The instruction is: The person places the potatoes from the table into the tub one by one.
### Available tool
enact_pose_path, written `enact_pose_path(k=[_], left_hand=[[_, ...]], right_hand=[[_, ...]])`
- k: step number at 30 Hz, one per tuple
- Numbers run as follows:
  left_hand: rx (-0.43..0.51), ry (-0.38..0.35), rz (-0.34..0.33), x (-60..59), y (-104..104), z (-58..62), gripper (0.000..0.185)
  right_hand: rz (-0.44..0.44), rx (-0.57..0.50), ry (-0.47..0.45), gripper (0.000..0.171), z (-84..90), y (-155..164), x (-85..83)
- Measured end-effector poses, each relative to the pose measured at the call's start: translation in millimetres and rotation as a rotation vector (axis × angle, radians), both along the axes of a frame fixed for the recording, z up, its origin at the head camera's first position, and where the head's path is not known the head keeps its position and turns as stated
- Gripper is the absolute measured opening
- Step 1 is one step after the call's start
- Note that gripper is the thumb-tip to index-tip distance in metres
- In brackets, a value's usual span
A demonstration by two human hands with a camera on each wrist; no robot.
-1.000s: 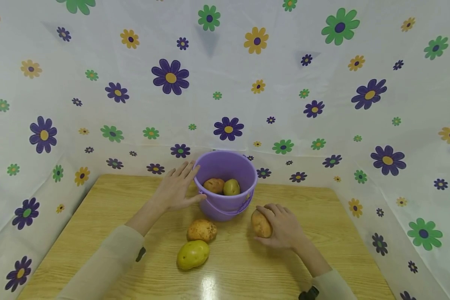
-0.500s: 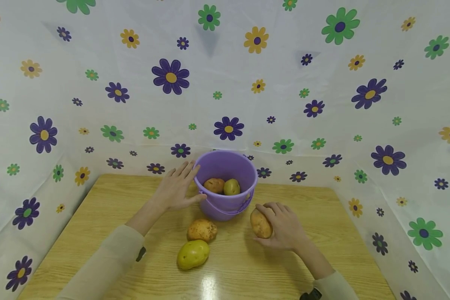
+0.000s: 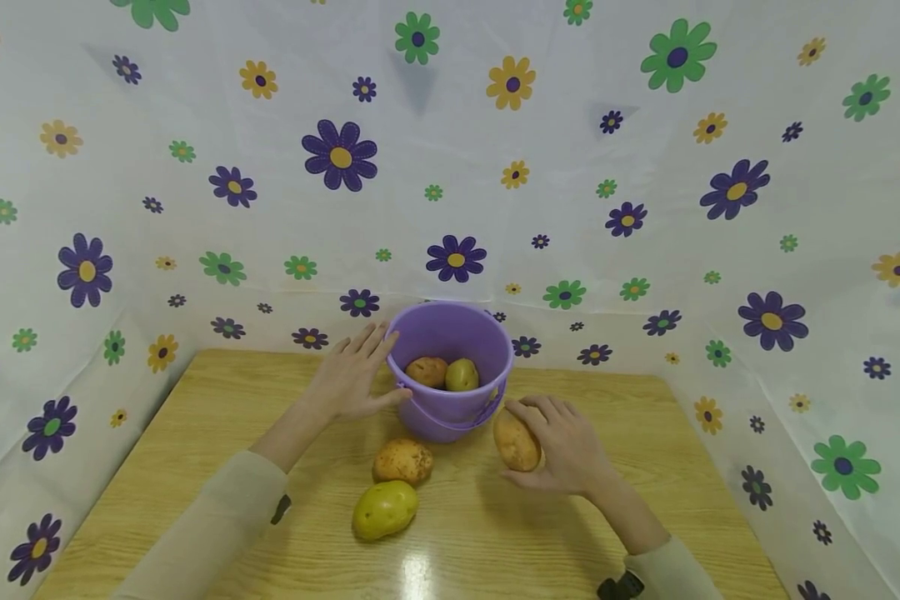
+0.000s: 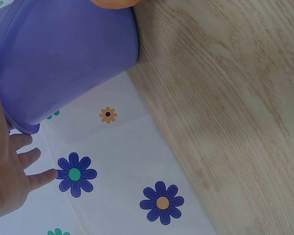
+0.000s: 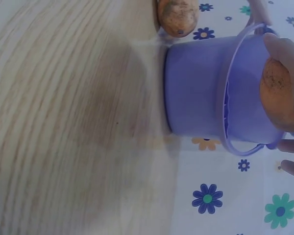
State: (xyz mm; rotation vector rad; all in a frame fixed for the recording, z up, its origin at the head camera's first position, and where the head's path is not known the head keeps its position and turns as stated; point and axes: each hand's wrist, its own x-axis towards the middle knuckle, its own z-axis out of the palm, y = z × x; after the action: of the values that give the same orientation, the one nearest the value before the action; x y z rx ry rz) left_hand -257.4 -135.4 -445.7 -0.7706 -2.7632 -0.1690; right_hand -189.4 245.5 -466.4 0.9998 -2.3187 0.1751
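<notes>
A purple bucket (image 3: pixel 450 329) stands upright towards the back of the table, its handle hanging over the front. Inside lie a brown potato (image 3: pixel 426 372) and a greenish one (image 3: pixel 462 375). My left hand (image 3: pixel 352 379) rests against the bucket's left rim with its fingers straight. To the right of the bucket, my right hand (image 3: pixel 566 450) grips a tan potato (image 3: pixel 516 440) between thumb and fingers, lifted off the table. In the right wrist view this held potato (image 5: pixel 278 95) shows dark specks. In front of the bucket sit a speckled brown potato (image 3: pixel 402 462) and a yellow-green potato (image 3: pixel 385 510), touching.
The wooden table (image 3: pixel 217 433) is enclosed at the back and sides by a white flower-printed cloth (image 3: pixel 570 192). The bucket stands close to the rear cloth. Dark wrist straps (image 3: pixel 621 586) show at the sleeves.
My right hand has lifted the tan potato slightly and moved it a little left towards the bucket. The left hand, the bucket and the other potatoes stay where they were.
</notes>
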Motion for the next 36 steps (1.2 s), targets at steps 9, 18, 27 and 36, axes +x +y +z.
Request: enact_pose_path(k=[9, 18, 27, 36], left_hand=[[-0.002, 0.010, 0.005, -0.9, 0, -1.6, 0.103], [0.009, 0.006, 0.005, -1.1, 0, -2.4, 0.103], [0.006, 0.006, 0.002, -1.9, 0, -3.2, 0.103], [0.000, 0.017, -0.001, -1.5, 0, -2.7, 0.104]], right_hand=[[0.037, -0.021, 0.005, 0.097, 13.7, -6, -1.7], [0.084, -0.031, 0.006, 0.098, 26.4, -10, -8.0], [0.096, -0.035, 0.018, 0.106, 41.3, -20, -13.8], [0.113, -0.056, 0.015, 0.097, 53.2, -25, -28.6]])
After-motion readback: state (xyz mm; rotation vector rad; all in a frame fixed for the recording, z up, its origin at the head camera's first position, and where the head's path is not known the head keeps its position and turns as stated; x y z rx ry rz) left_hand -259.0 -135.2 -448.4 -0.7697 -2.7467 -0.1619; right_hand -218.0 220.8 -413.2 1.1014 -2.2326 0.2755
